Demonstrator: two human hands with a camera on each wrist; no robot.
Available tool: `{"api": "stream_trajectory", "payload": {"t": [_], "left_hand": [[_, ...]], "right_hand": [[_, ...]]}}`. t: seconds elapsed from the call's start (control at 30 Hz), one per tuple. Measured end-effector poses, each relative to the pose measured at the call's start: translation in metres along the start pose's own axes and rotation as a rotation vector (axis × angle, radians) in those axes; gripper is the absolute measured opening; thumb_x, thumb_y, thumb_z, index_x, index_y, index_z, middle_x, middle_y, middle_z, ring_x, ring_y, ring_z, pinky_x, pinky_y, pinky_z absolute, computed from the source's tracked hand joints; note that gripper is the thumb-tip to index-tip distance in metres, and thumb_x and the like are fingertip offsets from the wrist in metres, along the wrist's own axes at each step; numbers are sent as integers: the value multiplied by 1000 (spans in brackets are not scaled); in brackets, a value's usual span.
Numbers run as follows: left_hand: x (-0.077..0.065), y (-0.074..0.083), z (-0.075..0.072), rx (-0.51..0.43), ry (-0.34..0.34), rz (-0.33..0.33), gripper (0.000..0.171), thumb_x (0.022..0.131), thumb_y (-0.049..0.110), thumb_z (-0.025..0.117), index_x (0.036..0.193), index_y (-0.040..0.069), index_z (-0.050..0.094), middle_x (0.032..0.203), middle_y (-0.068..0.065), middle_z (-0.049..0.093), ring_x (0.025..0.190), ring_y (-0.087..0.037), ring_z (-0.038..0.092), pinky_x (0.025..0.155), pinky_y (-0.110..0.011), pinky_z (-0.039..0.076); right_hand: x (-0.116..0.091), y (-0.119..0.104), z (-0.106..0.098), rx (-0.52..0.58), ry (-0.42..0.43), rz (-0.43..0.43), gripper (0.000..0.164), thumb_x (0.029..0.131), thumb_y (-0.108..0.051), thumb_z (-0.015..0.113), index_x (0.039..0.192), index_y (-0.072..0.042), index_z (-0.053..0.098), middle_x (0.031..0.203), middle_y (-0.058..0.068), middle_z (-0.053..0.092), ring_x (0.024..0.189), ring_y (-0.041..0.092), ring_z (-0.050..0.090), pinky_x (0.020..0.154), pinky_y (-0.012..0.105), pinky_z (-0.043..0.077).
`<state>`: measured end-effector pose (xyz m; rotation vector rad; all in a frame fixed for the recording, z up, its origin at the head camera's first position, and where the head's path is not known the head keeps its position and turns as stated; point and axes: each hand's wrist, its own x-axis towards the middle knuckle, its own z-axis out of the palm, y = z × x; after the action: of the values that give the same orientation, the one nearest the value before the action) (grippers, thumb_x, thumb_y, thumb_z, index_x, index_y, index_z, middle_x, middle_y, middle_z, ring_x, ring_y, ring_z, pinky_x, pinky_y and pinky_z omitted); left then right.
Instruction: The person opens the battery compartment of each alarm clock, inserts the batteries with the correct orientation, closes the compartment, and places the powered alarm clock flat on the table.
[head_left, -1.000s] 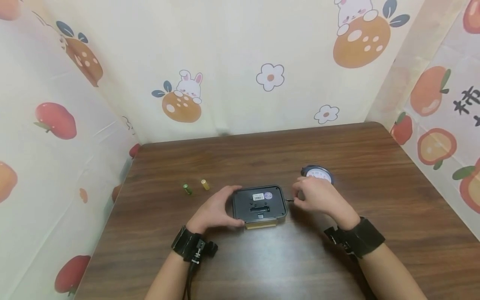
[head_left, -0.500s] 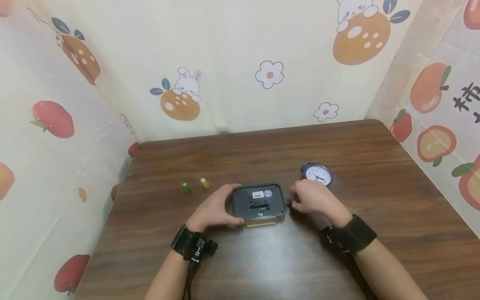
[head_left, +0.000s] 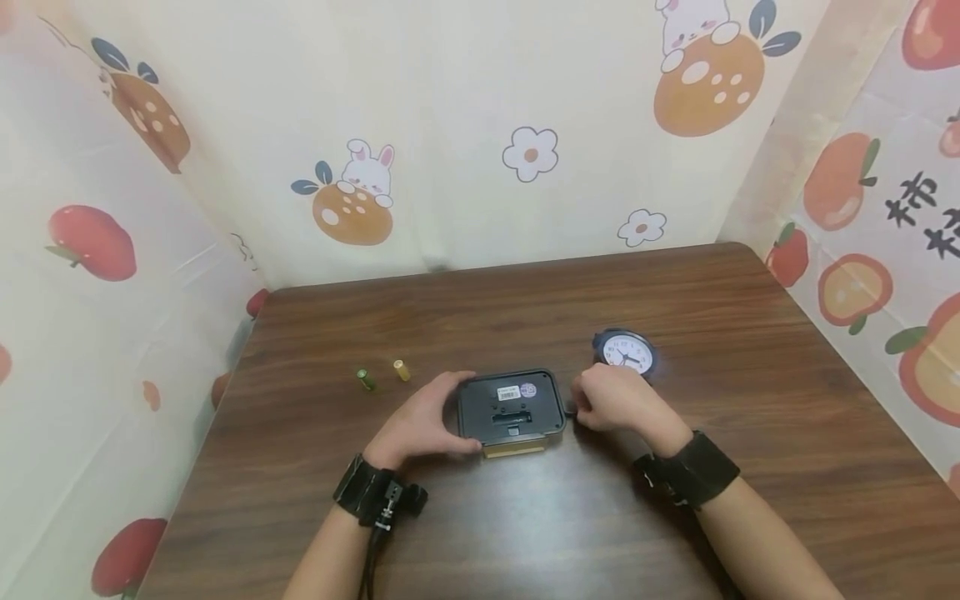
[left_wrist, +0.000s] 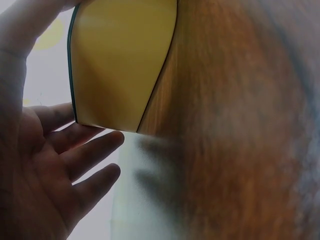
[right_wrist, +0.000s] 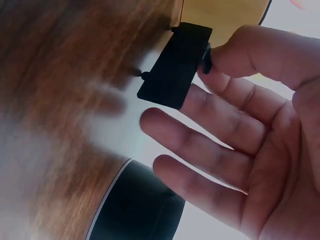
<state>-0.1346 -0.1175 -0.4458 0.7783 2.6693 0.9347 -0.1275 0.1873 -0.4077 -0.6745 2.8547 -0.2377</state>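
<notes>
A rectangular device point(head_left: 483, 421) with a black back and yellow sides lies back up on the table. Its back carries a barcode label, a round sticker and an uncovered battery slot point(head_left: 512, 417). My left hand point(head_left: 420, 421) grips its left end between thumb and fingers; the yellow side point(left_wrist: 120, 60) fills the upper part of the left wrist view. Just off the right end, my right hand point(head_left: 618, 400) pinches a small black battery cover point(right_wrist: 175, 65) by its clip, between thumb and index finger. The cover's two pegs point away from the palm, and the other fingers are spread.
Left of the device stand a green battery point(head_left: 365, 380) and a yellow battery point(head_left: 402, 370). A round dark-rimmed clock point(head_left: 626, 352) lies face up behind my right hand. Patterned curtains point(head_left: 450, 125) border the brown wooden table point(head_left: 480, 542) at the back and sides.
My right hand has come down and left with the battery cover, nearer the device, uncovering the round clock's face. The left hand keeps its grip. The head view has shifted slightly.
</notes>
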Motion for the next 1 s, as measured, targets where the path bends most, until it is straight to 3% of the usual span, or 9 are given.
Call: {"api": "stream_trajectory", "payload": {"t": [0.43,0.6,1.0], "left_hand": [[2,-1,1,-3,-5,-2,97,51,64,69,133,31,29,126,16,38,113,-4,39,94,-37,37],[2,-2,1,7,-3,-2,97,51,64,69,133,32,28,128,16,37,115,-5,38,94,-37,36],[0,-2,2,10,5,-10,95,51,64,69,132,33,29,126,18,37,112,-3,38,92,-37,38]], "right_hand": [[0,2,2,-16,-39,-20,10,63,-27,68,68,-25,60,59,-12,50,52,6,45,48,25,37],[1,1,5,-25,-61,-12,19,61,-27,69,78,-22,63,62,-11,52,54,7,46,49,26,38],[2,-3,10,-61,-82,-3,28,58,-28,72,80,-20,56,63,-8,49,55,11,45,49,28,37]]}}
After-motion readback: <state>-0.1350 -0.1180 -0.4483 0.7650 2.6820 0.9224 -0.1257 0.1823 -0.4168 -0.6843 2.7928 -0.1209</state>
